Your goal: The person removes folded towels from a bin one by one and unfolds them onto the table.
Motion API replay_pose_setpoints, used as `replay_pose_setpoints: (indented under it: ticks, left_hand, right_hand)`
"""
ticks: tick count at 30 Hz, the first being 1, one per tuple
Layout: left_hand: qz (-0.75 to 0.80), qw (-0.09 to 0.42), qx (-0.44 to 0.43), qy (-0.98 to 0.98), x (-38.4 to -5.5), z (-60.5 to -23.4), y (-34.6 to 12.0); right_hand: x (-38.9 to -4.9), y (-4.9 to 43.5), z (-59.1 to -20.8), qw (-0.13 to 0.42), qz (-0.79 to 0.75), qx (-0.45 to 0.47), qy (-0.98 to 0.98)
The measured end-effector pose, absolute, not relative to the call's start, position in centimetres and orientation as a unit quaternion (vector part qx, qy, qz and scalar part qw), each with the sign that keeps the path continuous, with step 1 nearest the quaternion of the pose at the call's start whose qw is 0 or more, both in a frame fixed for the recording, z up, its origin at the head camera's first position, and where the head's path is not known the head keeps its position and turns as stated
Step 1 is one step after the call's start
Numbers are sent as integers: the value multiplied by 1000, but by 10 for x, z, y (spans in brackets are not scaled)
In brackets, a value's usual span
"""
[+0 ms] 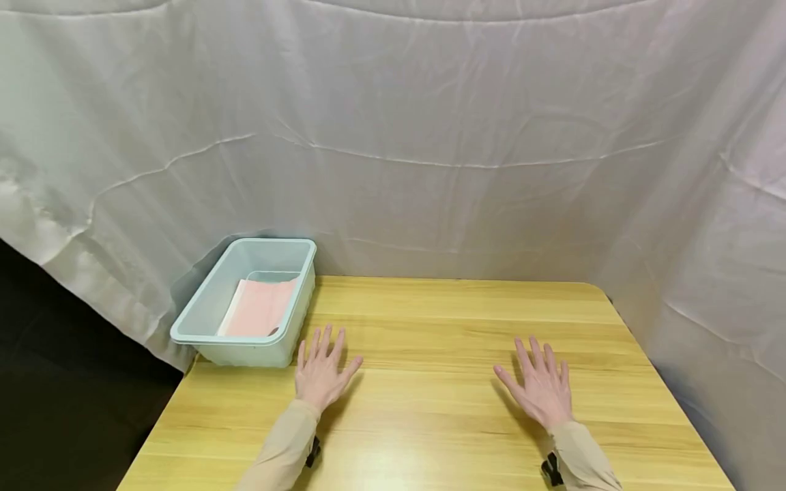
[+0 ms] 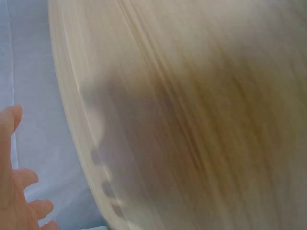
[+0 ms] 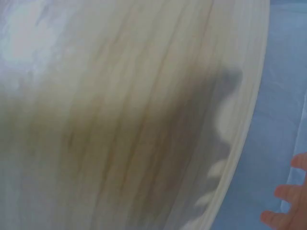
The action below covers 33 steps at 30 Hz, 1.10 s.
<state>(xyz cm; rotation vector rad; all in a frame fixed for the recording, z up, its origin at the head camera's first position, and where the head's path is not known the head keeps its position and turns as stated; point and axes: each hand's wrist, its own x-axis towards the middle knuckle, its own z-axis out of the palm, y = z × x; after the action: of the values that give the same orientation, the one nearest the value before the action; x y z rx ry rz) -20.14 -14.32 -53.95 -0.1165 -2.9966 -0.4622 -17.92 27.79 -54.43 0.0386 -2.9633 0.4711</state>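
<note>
Fingers of both the left hand [image 1: 319, 372] and right hand [image 1: 542, 389] lay spread, holding nothing, on the desk [image 1: 430, 409]; the pink cloth [image 1: 258, 308] sat untouched in the bin [image 1: 202, 320] at its far left corner.

a makeshift recording booth rather than a lived-in room: a plain wooden bench [image 1: 430, 382] stands closed in by creased white sheets [image 1: 393, 136] hung behind it and to its right. a pale blue plastic tub [image 1: 202, 320] sits at the bench's far left corner.
</note>
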Motion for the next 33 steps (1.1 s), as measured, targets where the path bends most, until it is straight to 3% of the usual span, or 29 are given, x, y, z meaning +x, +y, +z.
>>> replay_pose_setpoints:
  ticks: [33]
  left_hand:
    - [-414, -16, -73, -907, -192, -495, -160]
  right_hand:
    - [-182, 299, -514, -27, 338, 34, -940]
